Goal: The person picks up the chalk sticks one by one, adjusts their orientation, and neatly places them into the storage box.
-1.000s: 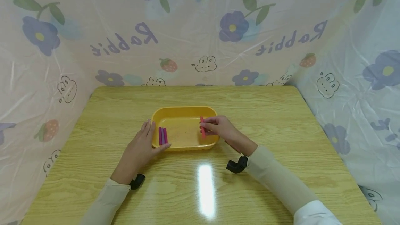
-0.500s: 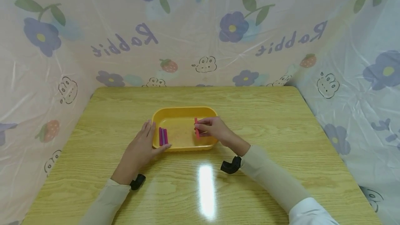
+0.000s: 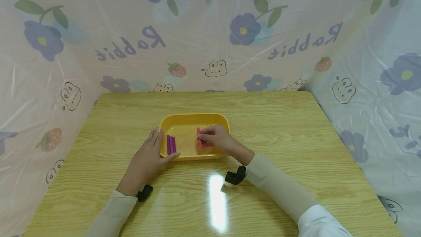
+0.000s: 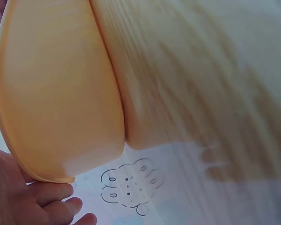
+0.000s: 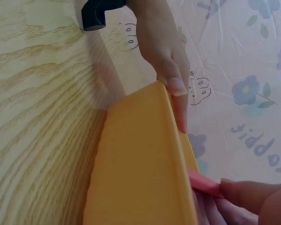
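Note:
A yellow plastic tray (image 3: 187, 157) stands mid-table. My left hand (image 3: 144, 160) rests at its left end, fingers fairly straight along the outside and thumb across the front rim. In the left wrist view, the fingertips (image 4: 61, 208) are at the tray's rim. My right hand (image 3: 222, 140) reaches over the tray's right part and pinches a slim pinkish-red stick (image 3: 200, 145) between thumb and fingers. The stick points toward and away from me, low inside the tray. Three slim sticks (image 3: 171, 145) in magenta and purple lie side by side at the tray's left.
The wood-grain table (image 3: 273, 120) is bounded by a patterned curtain (image 3: 197, 28) at the back and both sides. A black wrist mount (image 3: 236, 175) sticks out below the right wrist; another black mount (image 3: 144, 193) is on the left wrist.
My right hand has moved left across the tray with the pinkish-red stick, toward the three sticks. My left hand has stayed at the tray's left end.

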### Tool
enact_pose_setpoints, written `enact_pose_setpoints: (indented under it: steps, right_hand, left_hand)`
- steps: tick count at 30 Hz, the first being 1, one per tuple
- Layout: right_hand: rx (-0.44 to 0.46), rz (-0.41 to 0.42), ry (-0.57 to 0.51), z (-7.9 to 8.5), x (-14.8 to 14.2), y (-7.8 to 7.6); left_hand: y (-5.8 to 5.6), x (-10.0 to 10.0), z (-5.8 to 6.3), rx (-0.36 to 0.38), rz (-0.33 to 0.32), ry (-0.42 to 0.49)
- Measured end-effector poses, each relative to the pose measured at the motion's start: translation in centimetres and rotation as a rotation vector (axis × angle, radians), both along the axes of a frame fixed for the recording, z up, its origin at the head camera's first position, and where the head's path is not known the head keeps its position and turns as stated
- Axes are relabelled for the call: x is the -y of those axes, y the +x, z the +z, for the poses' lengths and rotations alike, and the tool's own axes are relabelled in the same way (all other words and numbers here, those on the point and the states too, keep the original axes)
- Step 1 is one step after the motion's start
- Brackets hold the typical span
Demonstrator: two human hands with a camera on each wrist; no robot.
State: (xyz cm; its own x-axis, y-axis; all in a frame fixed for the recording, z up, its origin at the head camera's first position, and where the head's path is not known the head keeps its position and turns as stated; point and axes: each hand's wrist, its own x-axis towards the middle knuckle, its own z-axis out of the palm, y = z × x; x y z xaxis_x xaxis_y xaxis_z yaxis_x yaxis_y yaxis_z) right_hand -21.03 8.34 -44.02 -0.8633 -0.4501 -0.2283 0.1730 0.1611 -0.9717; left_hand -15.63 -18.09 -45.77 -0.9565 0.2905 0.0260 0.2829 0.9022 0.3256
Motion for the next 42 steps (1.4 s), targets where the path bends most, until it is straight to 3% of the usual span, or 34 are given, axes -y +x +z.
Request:
enact_pose_setpoints:
  steps: [7,15,33,42]
  right_hand:
    - [0.042,-0.028,0.007,-0.3,0.8,-0.2]
    - [0.043,0.006,0.021,-0.5,1.7,-0.3]
    - [0.103,0.0,0.005,-1.5,4.1,-0.7]
    - [0.112,-0.03,0.057,-2.0,5.0,-1.1]
  left_hand:
    - [-0.1,-0.1,-0.1,0.003,0.007,0.002]
    - [0.0,-0.1,-0.1,-0.009,-0.001,0.012]
    - [0.1,0.0,-0.2,-0.008,0.003,0.002]
    - [0.0,0.0,-0.1,-0.009,-0.003,0.007]
